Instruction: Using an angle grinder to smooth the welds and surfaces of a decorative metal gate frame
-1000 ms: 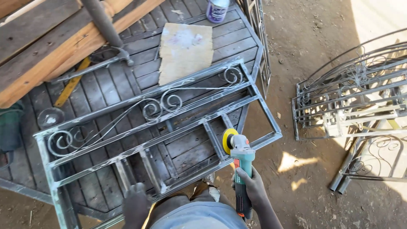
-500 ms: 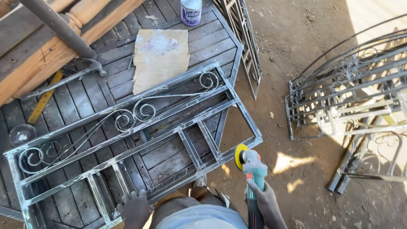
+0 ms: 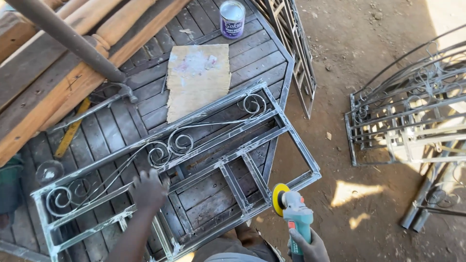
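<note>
A grey metal grille frame (image 3: 194, 165) with scrolled curls lies slantwise across a dark slatted wooden surface (image 3: 252, 58), its lower right corner jutting past the surface's edge over bare dirt ground (image 3: 349, 43). The frame's bars are streaked with pale filler. The left hand (image 3: 148, 191), at lower centre-left, rests on the frame with fingers spread, not clasping it. The right hand (image 3: 308, 245), at the bottom edge, grips a teal angle grinder (image 3: 293, 211) whose yellow disc sits just beside the frame's lower rail; contact cannot be told. Open dirt lies to the right. On the surface above the frame are a sheet of worn board (image 3: 198, 80), a paint tin (image 3: 232, 18) and a hammer (image 3: 97, 104). More ironwork (image 3: 407, 116) is stacked at far right.
</note>
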